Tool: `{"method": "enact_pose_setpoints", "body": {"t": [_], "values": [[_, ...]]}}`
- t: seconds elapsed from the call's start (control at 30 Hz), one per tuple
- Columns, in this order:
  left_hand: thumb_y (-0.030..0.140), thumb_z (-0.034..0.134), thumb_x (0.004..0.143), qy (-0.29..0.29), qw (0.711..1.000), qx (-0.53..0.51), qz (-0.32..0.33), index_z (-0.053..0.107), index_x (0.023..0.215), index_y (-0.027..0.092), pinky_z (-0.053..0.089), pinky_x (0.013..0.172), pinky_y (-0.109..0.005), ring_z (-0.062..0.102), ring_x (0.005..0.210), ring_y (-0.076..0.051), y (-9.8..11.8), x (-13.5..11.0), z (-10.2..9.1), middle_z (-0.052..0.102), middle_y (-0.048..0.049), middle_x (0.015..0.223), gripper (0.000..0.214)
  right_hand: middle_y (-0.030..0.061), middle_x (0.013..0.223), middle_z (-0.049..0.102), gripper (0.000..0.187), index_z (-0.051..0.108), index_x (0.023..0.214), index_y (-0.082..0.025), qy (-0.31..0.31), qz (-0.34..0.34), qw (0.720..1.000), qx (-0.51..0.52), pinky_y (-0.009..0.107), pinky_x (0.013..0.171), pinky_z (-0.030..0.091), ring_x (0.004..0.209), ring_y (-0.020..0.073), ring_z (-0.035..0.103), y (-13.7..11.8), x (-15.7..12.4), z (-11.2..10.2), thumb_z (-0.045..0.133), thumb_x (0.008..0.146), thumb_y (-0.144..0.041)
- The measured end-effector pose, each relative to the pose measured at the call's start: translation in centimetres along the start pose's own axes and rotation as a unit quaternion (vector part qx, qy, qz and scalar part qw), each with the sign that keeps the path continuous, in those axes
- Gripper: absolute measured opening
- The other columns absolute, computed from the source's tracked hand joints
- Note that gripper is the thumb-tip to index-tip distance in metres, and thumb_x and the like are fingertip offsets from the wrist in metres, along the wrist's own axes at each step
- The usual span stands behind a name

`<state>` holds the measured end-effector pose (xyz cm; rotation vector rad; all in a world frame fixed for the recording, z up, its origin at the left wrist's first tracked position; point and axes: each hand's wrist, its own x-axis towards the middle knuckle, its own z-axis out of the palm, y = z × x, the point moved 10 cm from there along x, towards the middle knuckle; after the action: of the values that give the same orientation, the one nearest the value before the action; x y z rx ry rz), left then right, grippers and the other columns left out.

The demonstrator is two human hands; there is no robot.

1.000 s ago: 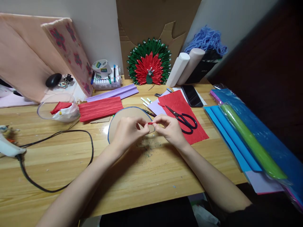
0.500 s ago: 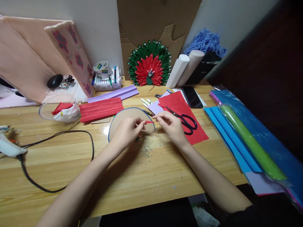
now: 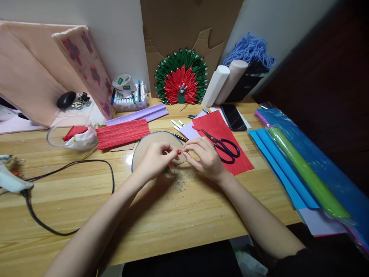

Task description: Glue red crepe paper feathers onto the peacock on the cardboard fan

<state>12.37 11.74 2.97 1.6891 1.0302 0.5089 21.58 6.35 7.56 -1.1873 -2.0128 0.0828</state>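
- Extended from the lower left on a long diagonal over the wooden table [image 3: 161, 231], with the left hand [image 3: 157, 158] raised above the blue-edged cardboard disc [image 3: 142, 149], hiding part of it.
- Curled at the left fingers and pinched tight at thumb and forefinger, with hold of one end of a small red paper piece [image 3: 180, 151].
- Extended from the lower right, turned inward at the wrist, with the right hand [image 3: 205, 158] just beside the scissors [image 3: 216, 142] and the red sheet [image 3: 220, 126].
- Arched at the right fingers, with a gap behind the tips but drawn together at the tips themselves, on the right end of the same piece; too small there to tell how firmly.
- Held level between the two sets of fingertips, near the right edge of the disc, in the case of the paper piece: mostly covered, with only a short red stretch visible.
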Motion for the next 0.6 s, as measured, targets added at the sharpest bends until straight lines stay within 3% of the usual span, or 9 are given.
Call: {"method": "enact_pose_setpoints", "body": {"t": [0.13, 0.3, 0.43, 0.6], "values": [[0.037, 0.047, 0.082, 0.012, 1.0, -0.017, 0.006, 0.066, 0.081, 0.012, 0.046, 0.053, -0.022, 0.061, 0.055, -0.012, 0.3, 0.1, -0.2, 0.067, -0.0047, 0.064, 0.031, 0.0048, 0.087, 0.059, 0.008, 0.057, 0.086, -0.02, 0.015, 0.077, 0.993, 0.083, 0.036, 0.079, 0.045, 0.087, 0.0188, 0.055, 1.3, 0.2, -0.2, 0.051, 0.082, -0.015], [0.037, 0.05, 0.08, -0.001, 1.0, -0.014, 0.001, 0.067, 0.081, 0.012, 0.048, 0.059, -0.024, 0.062, 0.062, -0.014, 0.2, 0.0, 0.2, 0.067, -0.006, 0.068, 0.031, 0.0036, 0.082, 0.058, 0.006, 0.056, 0.079, -0.019, 0.025, 0.154, 0.976, 0.151, 0.032, 0.076, 0.046, 0.082, 0.0166, 0.055, 2.8, -0.1, 0.2, 0.054, 0.08, -0.013], [0.037, 0.056, 0.076, -0.002, 1.0, -0.008, -0.003, 0.068, 0.082, 0.012, 0.048, 0.059, -0.025, 0.062, 0.063, -0.015, -0.2, 0.0, 0.4, 0.068, -0.0073, 0.07, 0.029, 0.0033, 0.082, 0.058, 0.006, 0.056, 0.08, -0.02, 0.03, 0.147, 0.979, 0.134, 0.032, 0.076, 0.045, 0.083, 0.017, 0.055, 2.6, -0.1, 0.0, 0.055, 0.079, -0.013], [0.035, 0.057, 0.074, 0.008, 0.999, -0.028, -0.013, 0.068, 0.079, 0.011, 0.048, 0.053, -0.023, 0.062, 0.058, -0.014, -0.7, 0.1, 0.5, 0.068, -0.0072, 0.066, 0.026, 0.0038, 0.082, 0.059, 0.007, 0.056, 0.081, -0.021, 0.043, 0.076, 0.994, 0.059, 0.035, 0.075, 0.046, 0.082, 0.0181, 0.055, 0.9, 0.1, -0.7, 0.054, 0.08, -0.015]]}}
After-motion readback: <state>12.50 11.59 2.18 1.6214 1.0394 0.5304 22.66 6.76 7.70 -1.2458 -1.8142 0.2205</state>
